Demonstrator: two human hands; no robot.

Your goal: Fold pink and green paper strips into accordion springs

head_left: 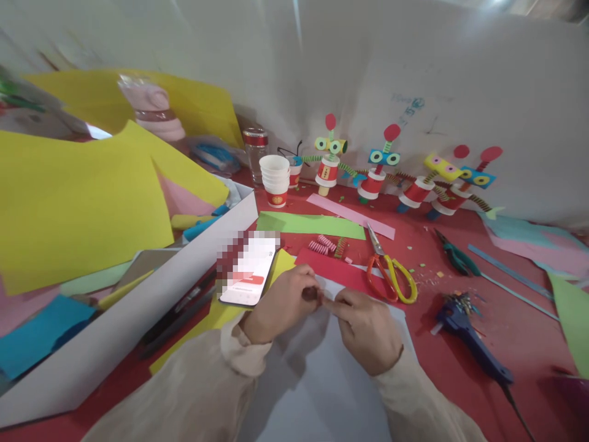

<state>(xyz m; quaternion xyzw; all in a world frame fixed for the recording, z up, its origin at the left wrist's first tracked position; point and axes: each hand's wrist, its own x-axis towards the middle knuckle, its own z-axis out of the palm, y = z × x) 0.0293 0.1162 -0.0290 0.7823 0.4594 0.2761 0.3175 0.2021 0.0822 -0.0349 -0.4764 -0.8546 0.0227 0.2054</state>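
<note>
Fingertips of the left hand and the right hand meet over a white sheet, both hands curled nearly closed and pinching a small piece between them; it is too small and too hidden to tell what it is. Just beyond the fingertips lies a red paper, and past it a few pink and striped paper coils beside a green strip. Just left of the left hand a phone rests on a yellow sheet. Near the right hand, slightly ahead, lie scissors with orange and yellow handles; further right are a blue glue gun and green pliers. Well beyond the hands stand stacked paper cups and a row of paper-cup robots against the white wall.
</note>
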